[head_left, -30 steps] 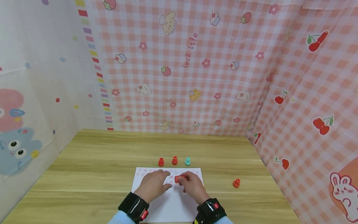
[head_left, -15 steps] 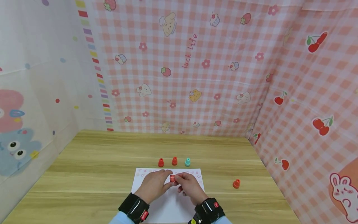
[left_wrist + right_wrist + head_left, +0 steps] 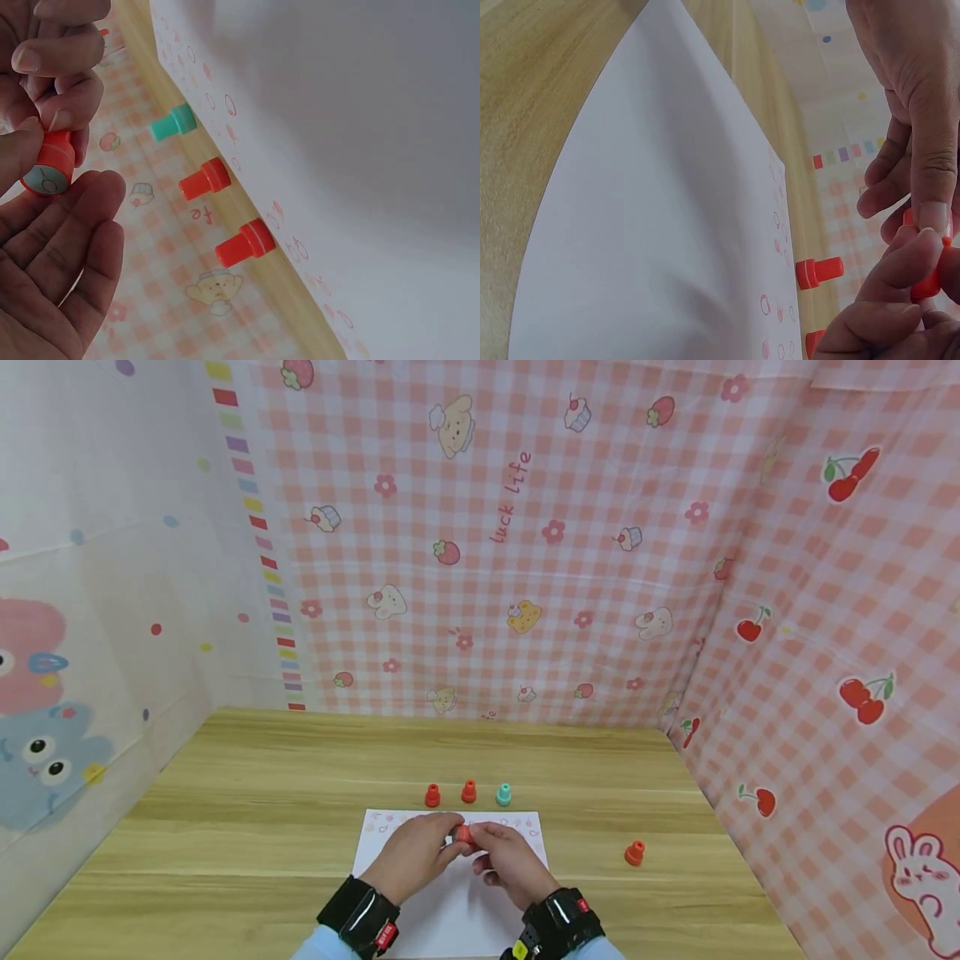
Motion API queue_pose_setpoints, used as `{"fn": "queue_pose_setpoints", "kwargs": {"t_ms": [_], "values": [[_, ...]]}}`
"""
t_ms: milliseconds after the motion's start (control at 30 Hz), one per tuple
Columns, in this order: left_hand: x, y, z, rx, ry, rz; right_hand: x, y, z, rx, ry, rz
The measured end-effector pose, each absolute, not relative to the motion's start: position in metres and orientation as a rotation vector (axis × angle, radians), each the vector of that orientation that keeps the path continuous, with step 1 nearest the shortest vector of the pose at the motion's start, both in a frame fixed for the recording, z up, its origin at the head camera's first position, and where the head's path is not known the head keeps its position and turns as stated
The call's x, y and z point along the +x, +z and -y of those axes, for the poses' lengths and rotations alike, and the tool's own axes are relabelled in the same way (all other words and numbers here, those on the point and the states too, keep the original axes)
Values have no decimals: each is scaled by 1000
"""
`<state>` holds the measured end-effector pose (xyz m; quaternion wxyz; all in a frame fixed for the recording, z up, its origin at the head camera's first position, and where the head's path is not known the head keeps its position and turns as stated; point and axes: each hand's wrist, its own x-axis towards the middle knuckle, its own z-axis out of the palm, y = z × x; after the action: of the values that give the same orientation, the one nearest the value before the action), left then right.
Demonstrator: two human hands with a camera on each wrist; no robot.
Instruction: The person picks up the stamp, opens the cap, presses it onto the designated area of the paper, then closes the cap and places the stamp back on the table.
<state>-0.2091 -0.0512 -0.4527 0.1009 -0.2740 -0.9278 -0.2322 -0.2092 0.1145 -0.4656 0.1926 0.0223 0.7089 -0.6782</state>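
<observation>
A red stamp (image 3: 464,834) is between my two hands over the white paper (image 3: 457,902). My right hand (image 3: 510,858) pinches it from the right with thumb and fingers. My left hand (image 3: 415,853) meets it from the other side, thumb and fingertips at its printing end. In the left wrist view the stamp (image 3: 57,152) shows its round pale face with a small drawn motif. The right wrist view has both thumbs close together over the red stamp (image 3: 928,283), hiding part of it. Small red and pink prints run along the paper's far edge.
Beyond the paper stand two red stamps (image 3: 432,796) (image 3: 468,792) and a teal stamp (image 3: 504,795) in a row. Another red stamp (image 3: 634,853) is to the right on the wooden table (image 3: 225,827). Patterned cloth (image 3: 480,568) hangs behind and at both sides.
My right hand has moved left, bringing the red stamp from over the paper's right half to my left hand, which now takes its end. The standing stamps have not moved.
</observation>
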Motion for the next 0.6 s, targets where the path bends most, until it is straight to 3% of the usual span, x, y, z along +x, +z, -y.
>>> {"fn": "queue_pose_setpoints", "kwargs": {"t_ms": [600], "values": [[-208, -450, 53, -896, -894, 2734, -209, -471, -120, -24, -2055, -1641]]}}
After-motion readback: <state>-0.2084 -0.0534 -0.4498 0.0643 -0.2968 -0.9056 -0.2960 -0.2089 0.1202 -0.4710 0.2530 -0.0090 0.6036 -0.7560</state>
